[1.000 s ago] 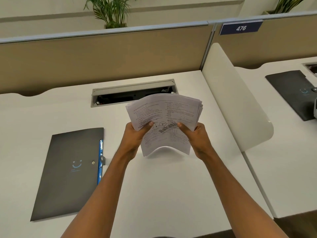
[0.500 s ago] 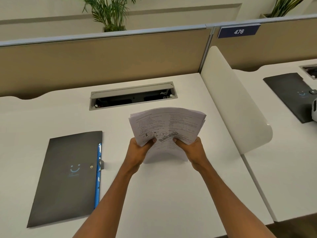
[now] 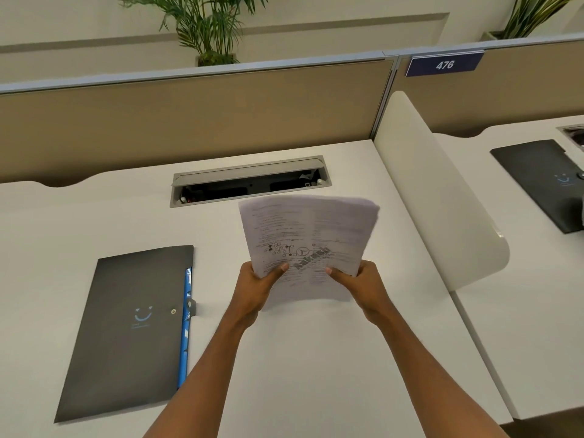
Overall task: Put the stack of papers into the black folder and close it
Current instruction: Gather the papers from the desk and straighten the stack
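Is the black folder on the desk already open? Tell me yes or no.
No, the black folder lies flat and shut on the desk, while the left hand and right hand hold the stack of papers beside it.

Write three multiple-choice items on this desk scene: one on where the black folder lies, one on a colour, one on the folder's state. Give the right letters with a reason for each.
1. Where does the black folder lie relative to the stack of papers?
A. To its left, flat on the desk
B. To its right, against the divider
C. Under it

2. What colour is the strip along the folder's right edge?
A. Red
B. Blue
C. Yellow

3. What state is the folder in?
A. Open, papers inside
B. Standing on edge
C. Closed, papers not yet inside

Answers:
1 A: the folder rests on the white desk, left of the papers and both arms.
2 B: a blue strip shows beside the dark cover.
3 C: the cover lies flat and shut, while the left hand and right hand hold the stack above the desk.
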Tool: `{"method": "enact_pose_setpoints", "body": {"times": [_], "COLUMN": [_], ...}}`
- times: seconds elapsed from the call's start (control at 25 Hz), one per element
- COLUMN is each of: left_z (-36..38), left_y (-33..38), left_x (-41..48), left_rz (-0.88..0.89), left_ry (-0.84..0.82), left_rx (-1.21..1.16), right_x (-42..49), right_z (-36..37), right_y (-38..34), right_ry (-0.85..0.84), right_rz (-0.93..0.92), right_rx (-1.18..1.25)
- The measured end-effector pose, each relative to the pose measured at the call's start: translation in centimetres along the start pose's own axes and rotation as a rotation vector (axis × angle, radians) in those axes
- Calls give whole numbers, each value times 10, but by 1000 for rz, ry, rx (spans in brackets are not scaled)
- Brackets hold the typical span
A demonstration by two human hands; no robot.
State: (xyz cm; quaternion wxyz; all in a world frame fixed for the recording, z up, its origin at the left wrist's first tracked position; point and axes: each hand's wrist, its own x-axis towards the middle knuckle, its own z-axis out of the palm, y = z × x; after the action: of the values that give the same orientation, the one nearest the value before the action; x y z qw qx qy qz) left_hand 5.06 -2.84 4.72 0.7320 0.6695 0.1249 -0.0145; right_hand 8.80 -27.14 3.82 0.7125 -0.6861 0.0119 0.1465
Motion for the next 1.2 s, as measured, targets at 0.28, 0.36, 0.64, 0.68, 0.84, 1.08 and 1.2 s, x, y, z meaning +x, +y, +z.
{"method": "enact_pose_setpoints", "body": {"times": [0.28, 0.36, 0.64, 0.68, 0.84, 1.08, 1.2], "left_z": [0, 10, 30, 27, -5, -81, -94], "left_y": [7, 8, 9, 9, 16, 35, 42], "left_x": [-3, -4, -9, -9, -3, 10, 14], "left_rz": [-78, -72, -93, -101, -145, -314, -380], "left_ry": [112, 107, 161, 152, 154, 20, -167], "left_rx": [-354, -452, -545, -549, -650, -562, -307], "right_x": [-14, -17, -11, -11, -7, -7, -6], "right_z": [4, 24, 67, 66, 43, -4, -17], "right_y": [22, 22, 14, 12, 9, -5, -12], "right_ry": [3, -13, 87, 107, 152, 95, 58], "right_rz": [177, 191, 176, 182, 229, 215, 184], "right_rx": [591, 724, 727, 696, 557, 336, 203]}}
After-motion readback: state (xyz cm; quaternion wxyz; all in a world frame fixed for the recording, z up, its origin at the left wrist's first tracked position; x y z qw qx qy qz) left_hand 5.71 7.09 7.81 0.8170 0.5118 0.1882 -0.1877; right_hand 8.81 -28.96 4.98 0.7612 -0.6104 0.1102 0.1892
